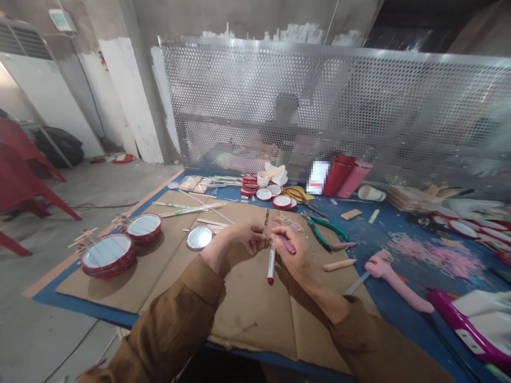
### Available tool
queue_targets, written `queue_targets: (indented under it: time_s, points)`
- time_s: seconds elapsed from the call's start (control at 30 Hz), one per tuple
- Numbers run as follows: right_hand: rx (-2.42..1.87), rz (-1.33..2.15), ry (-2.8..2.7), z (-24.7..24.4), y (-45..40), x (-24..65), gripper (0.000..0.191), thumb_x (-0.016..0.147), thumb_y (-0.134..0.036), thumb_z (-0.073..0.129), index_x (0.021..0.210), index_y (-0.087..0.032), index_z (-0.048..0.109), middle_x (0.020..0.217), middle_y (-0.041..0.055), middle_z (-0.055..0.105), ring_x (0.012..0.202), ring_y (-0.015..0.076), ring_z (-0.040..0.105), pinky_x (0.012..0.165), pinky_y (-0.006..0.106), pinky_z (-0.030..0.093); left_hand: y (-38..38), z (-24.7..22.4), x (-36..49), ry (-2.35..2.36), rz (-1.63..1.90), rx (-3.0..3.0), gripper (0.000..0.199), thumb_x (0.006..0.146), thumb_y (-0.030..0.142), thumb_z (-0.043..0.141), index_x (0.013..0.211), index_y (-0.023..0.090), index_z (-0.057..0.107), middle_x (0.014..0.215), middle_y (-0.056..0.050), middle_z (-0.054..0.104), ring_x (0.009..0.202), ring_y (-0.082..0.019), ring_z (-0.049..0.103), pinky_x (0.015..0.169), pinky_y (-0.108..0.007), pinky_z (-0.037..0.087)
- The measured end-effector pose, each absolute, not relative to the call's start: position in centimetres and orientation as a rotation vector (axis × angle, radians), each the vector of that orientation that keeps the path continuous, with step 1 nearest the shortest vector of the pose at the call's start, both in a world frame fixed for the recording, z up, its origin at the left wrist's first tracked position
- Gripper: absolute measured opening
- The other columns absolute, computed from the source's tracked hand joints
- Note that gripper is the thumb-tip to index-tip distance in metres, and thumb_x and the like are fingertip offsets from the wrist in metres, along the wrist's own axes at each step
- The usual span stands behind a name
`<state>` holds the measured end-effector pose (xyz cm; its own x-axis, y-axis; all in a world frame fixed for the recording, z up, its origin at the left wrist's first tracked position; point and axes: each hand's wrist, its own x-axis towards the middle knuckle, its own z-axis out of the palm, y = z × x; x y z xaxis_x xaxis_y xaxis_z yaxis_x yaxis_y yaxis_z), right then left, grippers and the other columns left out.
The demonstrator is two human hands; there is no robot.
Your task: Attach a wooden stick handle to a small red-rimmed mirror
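Observation:
Over the middle of the cardboard sheet (247, 308) my two hands are close together. My left hand (252, 236) has its fingers closed at the lower part of a thin dark strip (267, 215). In my right hand (293, 250) is a pink tool (286, 243), its tip pointing toward the strip. A white marker with a red end (271, 266) lies just below, between the hands. Left of my left hand rests a small round mirror (199, 237), next to some thin wooden sticks (213, 224).
Two red-rimmed round drums (107, 255) stand at the left. Green-handled pliers (319, 234), clay-coloured sticks (339, 265) and a pink glue gun (399, 284) lie to the right. Behind are red bottles (339, 175) and a perforated metal screen (239, 96).

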<state>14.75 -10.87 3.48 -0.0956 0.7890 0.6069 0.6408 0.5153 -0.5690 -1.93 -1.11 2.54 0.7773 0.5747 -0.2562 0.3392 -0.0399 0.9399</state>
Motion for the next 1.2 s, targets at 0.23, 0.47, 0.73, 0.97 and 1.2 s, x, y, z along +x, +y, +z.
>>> queue_targets:
  time_s: [0.23,0.47,0.73,0.97,1.2]
  points:
    - [-1.202,0.189,-1.825,3.38,-10.94,14.74,0.011,0.09,-0.027,0.053,0.092,-0.022,0.062,0.085,0.0034,0.069,0.078,0.0186,0.064,0.071,0.03,0.049,-1.01,2.37,-1.88,0.738,0.227,1.665,0.031,0.075,0.043,0.065,0.081,0.013,0.058,0.059,-0.001,0.058,0.053,-0.016,0.06,0.053,-0.029,0.05]
    - [-1.197,0.124,-1.817,3.04,-10.7,14.9,0.01,0.09,-0.027,0.053,0.092,-0.021,0.061,0.086,0.0038,0.069,0.08,0.0188,0.063,0.073,0.031,0.049,-1.01,2.27,-1.93,0.754,0.231,1.648,0.034,0.074,0.046,0.066,0.08,0.013,0.058,0.058,-0.001,0.058,0.053,-0.015,0.06,0.053,-0.029,0.05]
    - [-1.205,0.124,-1.797,2.83,-10.56,15.05,0.01,0.09,-0.028,0.054,0.093,-0.022,0.061,0.087,0.0039,0.069,0.081,0.0195,0.064,0.072,0.032,0.05,-1.19,2.66,-2.02,0.767,0.209,1.647,0.021,0.08,0.034,0.061,0.079,0.014,0.057,0.057,0.0,0.058,0.053,-0.014,0.06,0.053,-0.026,0.049]
    - [-1.215,0.139,-1.801,3.1,-10.72,14.89,0.011,0.089,-0.028,0.054,0.093,-0.022,0.062,0.087,0.0038,0.07,0.08,0.0193,0.065,0.071,0.032,0.05,-1.05,2.36,-1.97,0.761,0.218,1.647,0.023,0.08,0.036,0.062,0.077,0.013,0.057,0.057,0.0,0.058,0.053,-0.013,0.06,0.054,-0.026,0.05]
    - [-1.193,0.131,-1.819,3.06,-10.78,14.85,0.01,0.09,-0.028,0.054,0.093,-0.022,0.061,0.087,0.0038,0.069,0.08,0.0192,0.064,0.072,0.032,0.05,-0.99,2.29,-1.99,0.745,0.227,1.663,0.031,0.076,0.043,0.065,0.081,0.012,0.059,0.06,-0.001,0.058,0.053,-0.015,0.06,0.054,-0.028,0.05]
